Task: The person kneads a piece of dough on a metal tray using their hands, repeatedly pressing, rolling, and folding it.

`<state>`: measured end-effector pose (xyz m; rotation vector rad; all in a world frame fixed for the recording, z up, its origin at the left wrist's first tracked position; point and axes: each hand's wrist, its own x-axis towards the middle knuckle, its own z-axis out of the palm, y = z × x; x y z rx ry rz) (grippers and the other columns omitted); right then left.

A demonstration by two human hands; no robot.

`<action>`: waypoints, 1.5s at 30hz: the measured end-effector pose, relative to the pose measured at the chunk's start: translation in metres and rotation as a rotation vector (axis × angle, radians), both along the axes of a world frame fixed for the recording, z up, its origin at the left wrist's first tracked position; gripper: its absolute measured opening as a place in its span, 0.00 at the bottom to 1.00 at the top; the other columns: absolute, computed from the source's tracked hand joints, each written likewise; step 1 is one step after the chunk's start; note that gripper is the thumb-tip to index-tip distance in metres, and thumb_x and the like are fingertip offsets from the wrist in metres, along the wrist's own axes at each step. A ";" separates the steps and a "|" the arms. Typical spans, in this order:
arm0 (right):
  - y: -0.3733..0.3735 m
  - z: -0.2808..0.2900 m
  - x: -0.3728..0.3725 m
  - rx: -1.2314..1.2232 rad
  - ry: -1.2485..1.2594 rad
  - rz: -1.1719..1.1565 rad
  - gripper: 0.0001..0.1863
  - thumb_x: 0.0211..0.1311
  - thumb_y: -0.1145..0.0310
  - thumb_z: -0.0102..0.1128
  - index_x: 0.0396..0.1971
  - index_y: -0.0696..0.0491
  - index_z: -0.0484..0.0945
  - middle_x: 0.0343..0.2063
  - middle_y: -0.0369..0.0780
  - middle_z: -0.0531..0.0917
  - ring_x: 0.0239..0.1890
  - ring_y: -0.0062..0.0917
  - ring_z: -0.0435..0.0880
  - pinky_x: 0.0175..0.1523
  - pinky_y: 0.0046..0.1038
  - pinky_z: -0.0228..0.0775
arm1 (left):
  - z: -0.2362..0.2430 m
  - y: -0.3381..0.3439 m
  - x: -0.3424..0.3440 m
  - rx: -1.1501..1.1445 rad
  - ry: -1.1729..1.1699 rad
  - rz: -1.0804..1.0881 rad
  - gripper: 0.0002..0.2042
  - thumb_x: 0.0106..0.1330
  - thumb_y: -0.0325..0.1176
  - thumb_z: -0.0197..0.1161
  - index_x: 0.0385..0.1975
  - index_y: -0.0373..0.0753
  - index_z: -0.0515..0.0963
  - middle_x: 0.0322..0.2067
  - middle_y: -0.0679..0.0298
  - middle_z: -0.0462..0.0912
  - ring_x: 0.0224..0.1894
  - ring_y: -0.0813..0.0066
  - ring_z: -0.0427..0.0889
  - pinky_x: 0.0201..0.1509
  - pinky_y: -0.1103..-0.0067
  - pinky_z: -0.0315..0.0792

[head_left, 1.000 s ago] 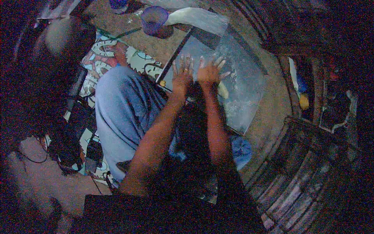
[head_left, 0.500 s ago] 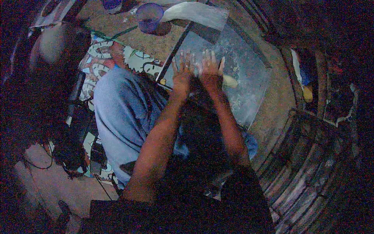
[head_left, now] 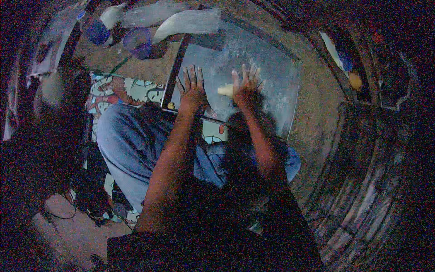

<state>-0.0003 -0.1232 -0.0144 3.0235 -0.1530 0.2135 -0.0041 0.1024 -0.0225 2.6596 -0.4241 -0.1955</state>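
Note:
A pale, elongated lump that looks like dough (head_left: 225, 89) lies on a grey flat board (head_left: 276, 97) streaked with white powder. My right hand (head_left: 247, 88) is just right of the lump, palm down, fingers spread and whitened at the tips; whether its edge touches the lump I cannot tell. Over the board's left side, apart from the lump, my left hand (head_left: 192, 93) is stretched out with its fingers fanned and nothing in them. By the board's near left corner sits a small yellowish bit (head_left: 171, 105).
Past the board's far left are a purple-blue cup (head_left: 137, 43), a second dark blue round thing (head_left: 97, 32) and a whitish, bag-like strip (head_left: 192, 22) overlapping the board's edge. A patterned mat (head_left: 136, 88) lies at left. Slatted wooden pieces (head_left: 358, 195) stand at right.
My hands, close together before, have moved apart. A pale lump earlier showed right of my right hand; now one shows left of it. The view has shifted, so things sit further left.

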 end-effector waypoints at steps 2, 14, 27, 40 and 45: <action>-0.015 -0.022 0.049 -0.026 -0.043 -0.115 0.35 0.66 0.45 0.51 0.69 0.45 0.64 0.73 0.47 0.54 0.76 0.44 0.46 0.71 0.67 0.29 | -0.007 -0.001 0.002 0.071 0.124 -0.027 0.76 0.26 0.59 0.82 0.74 0.35 0.36 0.75 0.44 0.29 0.76 0.38 0.27 0.70 0.35 0.27; 0.019 0.035 0.017 0.306 -0.027 -0.308 0.31 0.72 0.43 0.40 0.62 0.51 0.72 0.72 0.48 0.59 0.75 0.48 0.50 0.72 0.63 0.36 | -0.010 0.000 0.006 0.163 -0.228 -0.003 0.72 0.38 0.61 0.78 0.74 0.34 0.31 0.75 0.43 0.27 0.75 0.37 0.25 0.69 0.34 0.27; 0.003 0.021 -0.079 0.340 0.372 0.049 0.41 0.45 0.56 0.78 0.60 0.53 0.70 0.62 0.51 0.71 0.65 0.47 0.68 0.68 0.43 0.62 | -0.017 0.006 0.008 0.201 -0.246 -0.032 0.70 0.37 0.65 0.74 0.75 0.36 0.36 0.75 0.44 0.32 0.76 0.36 0.30 0.68 0.33 0.30; 0.034 0.053 -0.014 0.242 0.064 0.314 0.53 0.50 0.53 0.75 0.73 0.51 0.53 0.61 0.52 0.72 0.63 0.47 0.71 0.68 0.43 0.60 | 0.012 0.019 0.004 0.204 0.165 -0.062 0.73 0.32 0.63 0.78 0.74 0.33 0.35 0.74 0.41 0.31 0.75 0.35 0.28 0.69 0.35 0.28; 0.028 0.008 -0.015 0.524 -0.192 -0.047 0.41 0.65 0.52 0.59 0.72 0.53 0.55 0.64 0.53 0.68 0.69 0.48 0.63 0.71 0.50 0.53 | 0.021 0.021 -0.001 0.146 0.118 -0.056 0.71 0.36 0.56 0.79 0.74 0.33 0.35 0.74 0.41 0.29 0.75 0.36 0.27 0.69 0.35 0.28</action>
